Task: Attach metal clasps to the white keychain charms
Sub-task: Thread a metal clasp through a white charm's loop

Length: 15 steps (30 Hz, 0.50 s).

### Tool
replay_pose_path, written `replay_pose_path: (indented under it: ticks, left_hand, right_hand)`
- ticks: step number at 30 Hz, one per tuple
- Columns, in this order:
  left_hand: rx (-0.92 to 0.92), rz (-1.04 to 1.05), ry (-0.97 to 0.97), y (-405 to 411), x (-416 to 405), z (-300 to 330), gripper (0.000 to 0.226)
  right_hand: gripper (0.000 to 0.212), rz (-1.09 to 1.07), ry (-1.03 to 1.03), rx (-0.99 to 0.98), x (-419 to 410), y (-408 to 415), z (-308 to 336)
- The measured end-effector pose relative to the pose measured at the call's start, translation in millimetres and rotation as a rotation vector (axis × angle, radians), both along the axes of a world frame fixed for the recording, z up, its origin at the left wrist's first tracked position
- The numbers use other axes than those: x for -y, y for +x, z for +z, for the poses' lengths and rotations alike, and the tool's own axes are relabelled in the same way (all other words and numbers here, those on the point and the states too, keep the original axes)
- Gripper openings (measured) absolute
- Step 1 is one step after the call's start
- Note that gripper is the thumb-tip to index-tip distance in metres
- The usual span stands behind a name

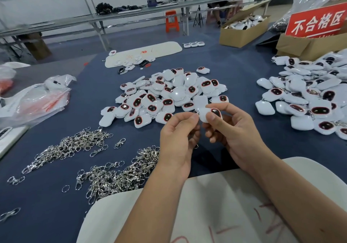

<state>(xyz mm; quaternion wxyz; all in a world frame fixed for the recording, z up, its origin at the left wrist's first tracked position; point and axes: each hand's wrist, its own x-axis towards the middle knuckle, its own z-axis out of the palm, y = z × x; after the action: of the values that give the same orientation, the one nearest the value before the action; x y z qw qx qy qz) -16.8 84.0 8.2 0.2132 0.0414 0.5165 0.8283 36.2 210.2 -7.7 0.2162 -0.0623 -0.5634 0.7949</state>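
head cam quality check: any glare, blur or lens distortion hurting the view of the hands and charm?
Head view: wide-angle bending bows the far benches and stretches the edges; overhead light leaves bright glare spots on the glossy charm pile; the background is soft; left hand, right hand and the held charm are reasonably sharp, though the clasp at the fingertips is too small to resolve.

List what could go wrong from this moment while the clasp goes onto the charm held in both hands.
1. The right hand grips the white charm only by its fingertips; it may slip while the left hand works the small metal clasp at its edge.
2. If dropped, the charm could land in the centre pile of charms just beyond and get mixed with them.
3. The loose clasps lie tangled, so the next pick may drag several.
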Motion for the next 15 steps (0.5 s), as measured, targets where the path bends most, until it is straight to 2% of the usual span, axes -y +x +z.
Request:
replay_pose_path:
  ticks: [7, 12, 15]
  left_hand:
    - [-0.088, 0.043, 0.027, -2.3, -2.1, -4.6, 0.018]
    - [-0.098, 0.094, 0.065, -4.6, -2.3, -7.1, 0.017]
    - [-0.209, 0.164, -0.028, -7.2, -3.2, -9.9, 0.019]
  right_hand:
    - [0.052, 0.017, -0.022, 0.014, -1.5, -0.7, -0.4]
    - [0.052, 0.034, -0.040, 0.017, -3.0, -2.0, -2.1]
    - [0.053, 0.009, -0.041, 0.023, -3.4, -2.7, -2.8]
